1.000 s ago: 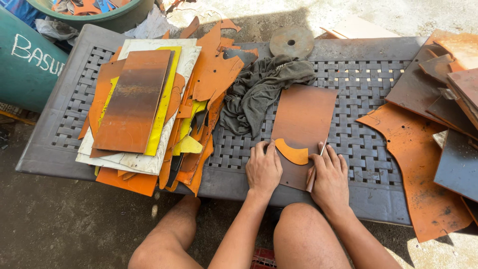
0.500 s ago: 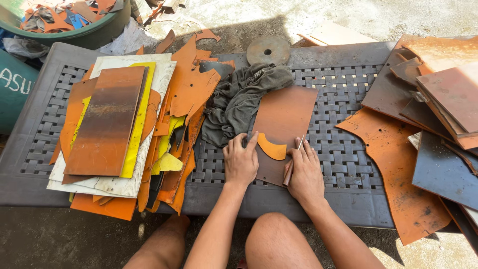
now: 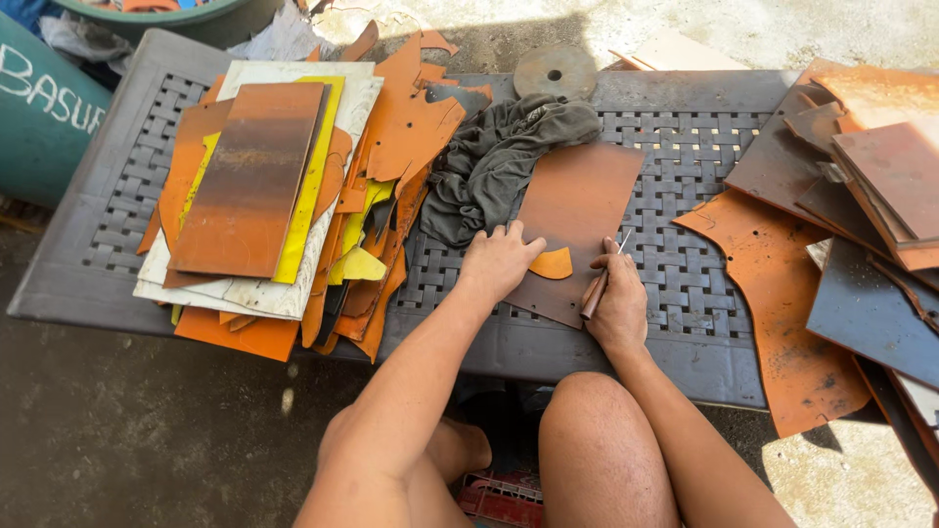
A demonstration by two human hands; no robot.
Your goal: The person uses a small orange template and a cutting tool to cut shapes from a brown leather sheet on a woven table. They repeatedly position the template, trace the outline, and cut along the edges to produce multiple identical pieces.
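A brown rectangular sheet (image 3: 577, 210) lies on the grey woven-pattern table (image 3: 675, 274). A small orange curved template piece (image 3: 553, 263) rests on the sheet's near part. My left hand (image 3: 497, 262) lies flat beside the template, fingers spread, pressing on the sheet's left edge. My right hand (image 3: 616, 303) grips a thin knife with a wooden handle (image 3: 599, 286), its blade tip pointing up onto the sheet just right of the template.
A stack of orange, yellow and white sheets and scraps (image 3: 274, 196) fills the table's left. A dark grey rag (image 3: 494, 161) lies behind the sheet, a round metal disc (image 3: 555, 71) further back. More rusty sheets (image 3: 861, 186) overhang at right. A teal bin (image 3: 44, 108) stands at left.
The view has shifted, so the table sits further right in frame. Both hands stay on the brown sheet; the right hand now sits slightly lower with the knife.
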